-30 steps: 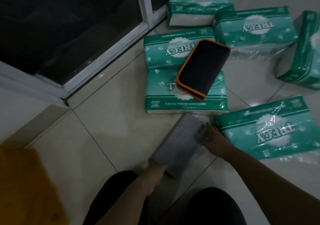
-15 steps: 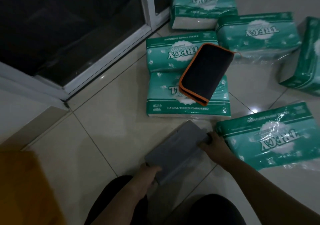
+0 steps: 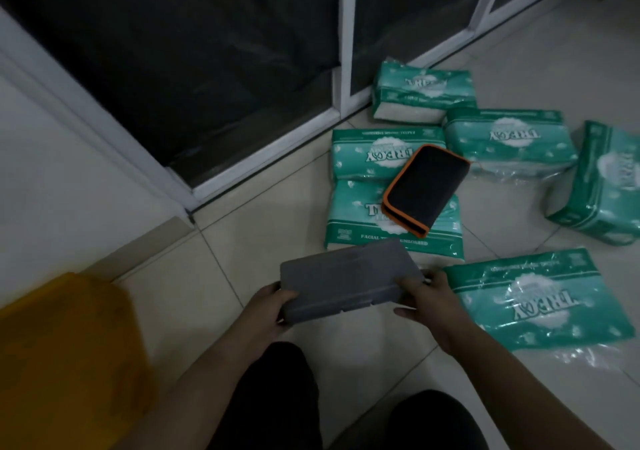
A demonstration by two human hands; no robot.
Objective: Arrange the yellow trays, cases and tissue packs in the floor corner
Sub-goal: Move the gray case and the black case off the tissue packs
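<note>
I hold a flat grey case (image 3: 349,279) above the floor tiles, my left hand (image 3: 268,305) gripping its left end and my right hand (image 3: 427,302) its right end. A black case with an orange edge (image 3: 424,188) lies tilted across two green tissue packs (image 3: 374,153) (image 3: 353,221). More green tissue packs lie around: one by the glass door (image 3: 422,91), one behind the black case (image 3: 509,141), one on its side at the right (image 3: 602,182), and one near my right arm (image 3: 540,304). A yellow tray (image 3: 65,356) sits blurred at the lower left.
A dark glass sliding door with a white frame (image 3: 263,151) meets a white wall (image 3: 52,179) at the floor corner. My knees in dark trousers (image 3: 277,397) are at the bottom. Pale floor tiles (image 3: 194,276) lie between the tray and the packs.
The grey case has been lifted off the floor and turned nearly level between both hands. The view has tilted up, showing more of the glass door.
</note>
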